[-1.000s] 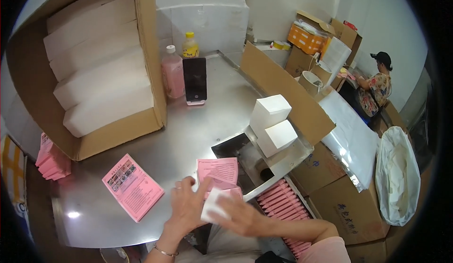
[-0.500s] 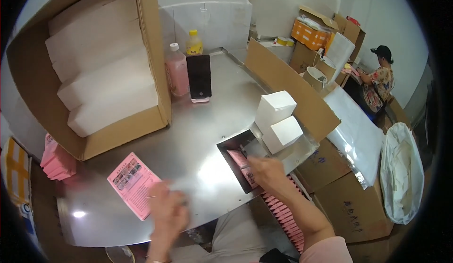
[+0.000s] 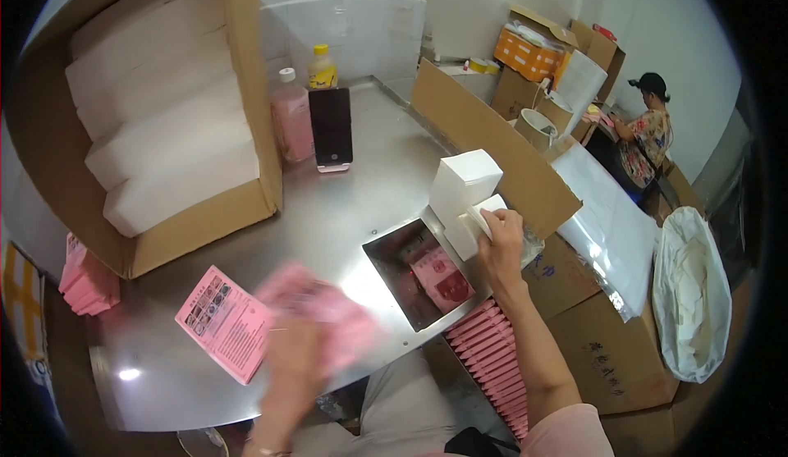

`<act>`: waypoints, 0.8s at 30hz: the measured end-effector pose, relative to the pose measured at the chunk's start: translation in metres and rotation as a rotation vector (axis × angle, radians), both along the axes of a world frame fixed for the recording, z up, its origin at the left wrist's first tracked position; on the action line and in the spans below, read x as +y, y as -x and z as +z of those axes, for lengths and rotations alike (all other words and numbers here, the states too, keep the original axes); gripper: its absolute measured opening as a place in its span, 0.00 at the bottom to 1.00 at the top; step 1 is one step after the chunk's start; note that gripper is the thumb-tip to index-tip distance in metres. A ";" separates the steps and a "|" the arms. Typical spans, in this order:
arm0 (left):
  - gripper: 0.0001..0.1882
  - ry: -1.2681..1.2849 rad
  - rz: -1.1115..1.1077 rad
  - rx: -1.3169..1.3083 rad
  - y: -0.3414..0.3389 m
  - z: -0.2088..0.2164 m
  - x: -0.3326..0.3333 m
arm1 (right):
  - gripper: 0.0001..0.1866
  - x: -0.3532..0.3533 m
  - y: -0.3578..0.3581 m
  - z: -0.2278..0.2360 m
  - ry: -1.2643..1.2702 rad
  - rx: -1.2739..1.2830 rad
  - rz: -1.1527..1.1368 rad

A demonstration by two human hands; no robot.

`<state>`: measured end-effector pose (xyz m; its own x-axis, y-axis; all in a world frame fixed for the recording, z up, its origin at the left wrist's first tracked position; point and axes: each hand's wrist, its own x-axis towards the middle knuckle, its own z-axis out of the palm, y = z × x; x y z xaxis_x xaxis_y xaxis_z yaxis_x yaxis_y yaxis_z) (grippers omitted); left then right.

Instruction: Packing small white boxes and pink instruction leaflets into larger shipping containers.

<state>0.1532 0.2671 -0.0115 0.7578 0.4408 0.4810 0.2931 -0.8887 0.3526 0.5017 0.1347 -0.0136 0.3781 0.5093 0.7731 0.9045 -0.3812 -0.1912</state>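
Observation:
My left hand, smeared by motion, holds a pink printed sheet or flat bag above the metal table. Beside it lies a stack of pink printed sheets. On the right, my right hand is closed with its fingertips on the top of the shorter white stack of folded paper. A taller white stack stands just behind. Between my hands is a rectangular opening in the tabletop, with a pink printed packet lying inside it.
A large carton of white paper bundles stands at left. Behind are a phone on a stand and two bottles. A row of pink packets sits below the table's right edge. Another person works at far right.
My right hand has gone from the opening up to the white stack. My left hand now has a pink sheet, blurred, clear of the pile. The packet lies lower in the opening.

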 end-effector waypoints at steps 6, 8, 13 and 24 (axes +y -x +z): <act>0.21 0.193 -0.227 -0.132 -0.044 -0.030 -0.027 | 0.20 0.000 0.132 0.013 0.217 0.018 0.762; 0.38 0.107 -0.090 0.068 -0.025 -0.011 -0.014 | 0.23 -0.003 0.159 0.012 0.374 0.092 0.963; 0.50 0.107 0.064 0.043 -0.065 -0.019 -0.040 | 0.24 0.055 0.140 -0.027 0.442 0.118 0.664; 0.29 -0.086 0.272 0.110 -0.061 -0.015 -0.031 | 0.15 0.002 0.025 0.011 0.257 -0.078 -0.149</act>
